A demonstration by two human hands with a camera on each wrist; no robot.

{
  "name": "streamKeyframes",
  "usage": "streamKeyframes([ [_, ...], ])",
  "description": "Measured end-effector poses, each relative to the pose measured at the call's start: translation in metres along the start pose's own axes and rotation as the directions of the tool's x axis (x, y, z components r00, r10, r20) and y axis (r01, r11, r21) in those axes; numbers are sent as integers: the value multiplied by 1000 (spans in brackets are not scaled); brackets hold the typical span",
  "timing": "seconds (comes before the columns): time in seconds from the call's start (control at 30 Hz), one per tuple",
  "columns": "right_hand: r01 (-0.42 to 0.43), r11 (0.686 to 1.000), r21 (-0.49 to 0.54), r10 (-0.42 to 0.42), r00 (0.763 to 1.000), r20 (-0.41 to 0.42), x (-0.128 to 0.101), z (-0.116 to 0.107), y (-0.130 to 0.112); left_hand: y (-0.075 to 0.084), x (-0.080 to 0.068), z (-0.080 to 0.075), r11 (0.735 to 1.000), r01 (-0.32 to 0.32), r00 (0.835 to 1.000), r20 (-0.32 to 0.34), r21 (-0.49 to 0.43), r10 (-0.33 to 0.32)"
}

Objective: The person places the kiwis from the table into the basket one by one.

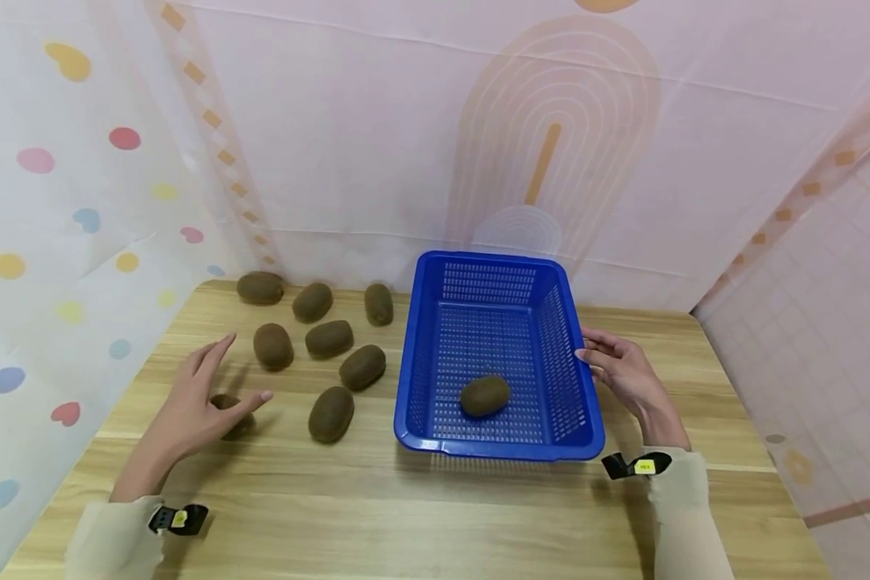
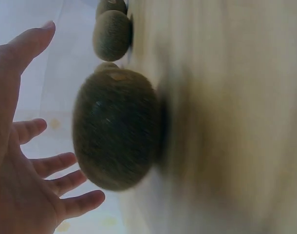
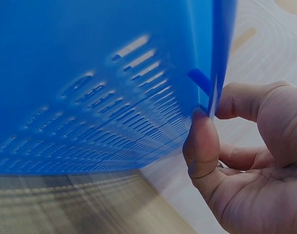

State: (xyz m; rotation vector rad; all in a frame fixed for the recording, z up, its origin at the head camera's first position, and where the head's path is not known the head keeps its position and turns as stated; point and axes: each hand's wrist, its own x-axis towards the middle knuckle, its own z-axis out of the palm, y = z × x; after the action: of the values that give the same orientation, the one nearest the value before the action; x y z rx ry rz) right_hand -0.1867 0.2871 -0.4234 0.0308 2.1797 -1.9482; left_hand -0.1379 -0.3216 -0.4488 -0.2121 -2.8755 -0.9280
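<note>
My left hand (image 1: 213,387) hovers with spread fingers over a brown kiwi (image 1: 235,424) on the wooden table, close to it but not gripping. In the left wrist view the kiwi (image 2: 117,129) sits just beyond the open palm and fingers of my left hand (image 2: 36,151). My right hand (image 1: 612,364) holds the right rim of the blue slotted basket (image 1: 495,262). In the right wrist view the thumb and forefinger of that hand (image 3: 214,119) pinch the edge of the basket (image 3: 90,73). One kiwi (image 1: 485,395) lies inside the basket.
Several more kiwis lie loose on the table left of the basket, from the nearest one (image 1: 330,414) to the farthest one (image 1: 260,287) by the back wall. Patterned sheets close off the table (image 1: 420,515) on three sides.
</note>
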Motion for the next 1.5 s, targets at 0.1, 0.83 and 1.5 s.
streamKeyframes([
  [0.1,-2,1000,1,2,1000,1,1,1,0,-5,-10,0,1000,30,999,16,-8,-30],
  [0.83,15,999,44,-15,1000,9,3,0,-2,-16,-39,3,993,-91,995,-42,78,94],
  [1.5,3,999,37,-4,1000,4,-1,1,-1,-1,-27,2,993,-119,992,-48,24,120],
])
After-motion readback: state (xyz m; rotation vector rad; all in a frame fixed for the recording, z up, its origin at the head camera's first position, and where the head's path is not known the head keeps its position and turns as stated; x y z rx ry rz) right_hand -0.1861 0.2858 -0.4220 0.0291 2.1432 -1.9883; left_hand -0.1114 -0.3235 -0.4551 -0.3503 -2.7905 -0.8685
